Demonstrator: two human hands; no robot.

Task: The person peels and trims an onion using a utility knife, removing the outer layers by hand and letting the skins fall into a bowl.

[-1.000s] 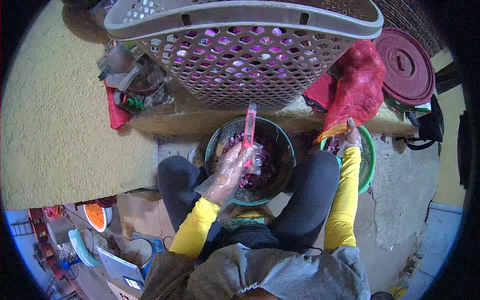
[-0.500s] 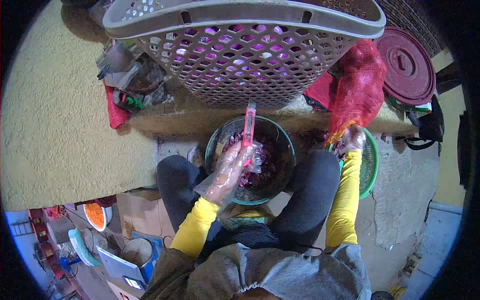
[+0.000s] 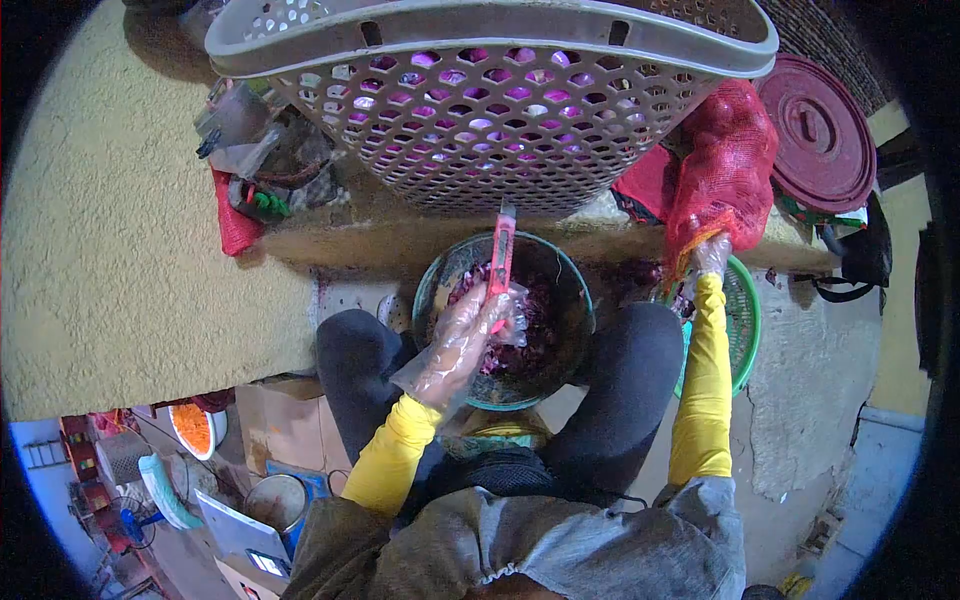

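My left hand (image 3: 470, 325), in a clear plastic glove, is closed round a pink box cutter (image 3: 502, 260) that points up and away from me. Below that hand, a dark round tub (image 3: 575, 330) with a green rim stands between my knees, holding purple onion peelings (image 3: 535, 330). My right hand (image 3: 711, 256), also gloved, is closed on the lower end of a red mesh bag (image 3: 722, 170) full of round onions, beside its orange tie (image 3: 682, 250). Its fingertips are partly hidden by the netting. Under my right forearm sits a green plastic basket (image 3: 745, 330).
A large grey perforated crate (image 3: 490, 130) of purple onions stands on the ledge ahead. Right of the mesh bag leans a maroon lid (image 3: 815, 130). Plastic bags (image 3: 270, 150) lie on the left. Behind on the left are a bowl of orange food (image 3: 193, 430) and a metal pot (image 3: 275, 503).
My right hand has moved forward, up against the lower end of the mesh bag. My left hand keeps the box cutter above the tub, almost unmoved.
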